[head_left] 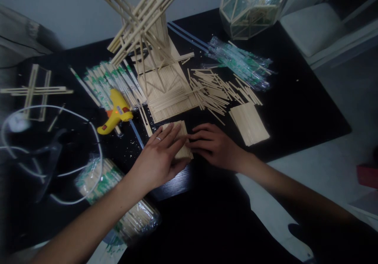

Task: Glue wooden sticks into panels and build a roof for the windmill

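Observation:
My left hand (159,157) lies flat, fingers stretched out, on a small mat of wooden sticks (180,131) laid side by side near the front edge of the black table (295,110). A ring shows on one finger. My right hand (214,144) rests beside it on the right, fingers extended and touching the mat's right edge. Neither hand grips anything. Much of the mat is hidden under my left hand.
A yellow glue gun (115,112) with a white cord (88,122) lies to the left. Behind stand a tall stick structure (147,24), a larger stick mat (169,89), loose sticks (212,89), another mat (249,123), wrapped chopstick packs (240,61), and a faceted stick frame (251,6).

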The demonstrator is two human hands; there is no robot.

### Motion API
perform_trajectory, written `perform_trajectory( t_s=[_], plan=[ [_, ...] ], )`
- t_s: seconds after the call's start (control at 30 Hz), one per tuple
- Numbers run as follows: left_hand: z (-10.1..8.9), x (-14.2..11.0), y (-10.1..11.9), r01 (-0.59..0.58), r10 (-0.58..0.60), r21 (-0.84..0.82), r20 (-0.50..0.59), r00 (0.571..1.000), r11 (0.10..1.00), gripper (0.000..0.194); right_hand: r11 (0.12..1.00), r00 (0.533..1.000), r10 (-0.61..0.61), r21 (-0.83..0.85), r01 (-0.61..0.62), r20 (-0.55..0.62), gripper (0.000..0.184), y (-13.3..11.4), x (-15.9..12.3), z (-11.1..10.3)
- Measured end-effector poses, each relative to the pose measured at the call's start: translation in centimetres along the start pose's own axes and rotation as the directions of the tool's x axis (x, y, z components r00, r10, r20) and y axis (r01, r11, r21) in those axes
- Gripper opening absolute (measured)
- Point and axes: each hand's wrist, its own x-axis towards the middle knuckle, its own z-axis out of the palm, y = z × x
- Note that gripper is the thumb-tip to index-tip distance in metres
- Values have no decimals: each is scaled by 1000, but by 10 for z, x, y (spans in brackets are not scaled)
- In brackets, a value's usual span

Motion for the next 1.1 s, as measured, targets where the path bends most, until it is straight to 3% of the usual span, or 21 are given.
perform_trajectory(
  t_s=[1.1],
  plan=[
    [1,-1,-1,-6,6,2,5,1000,1000,55,999,999,30,24,-31,26,20,-1,0,0]
  ],
)
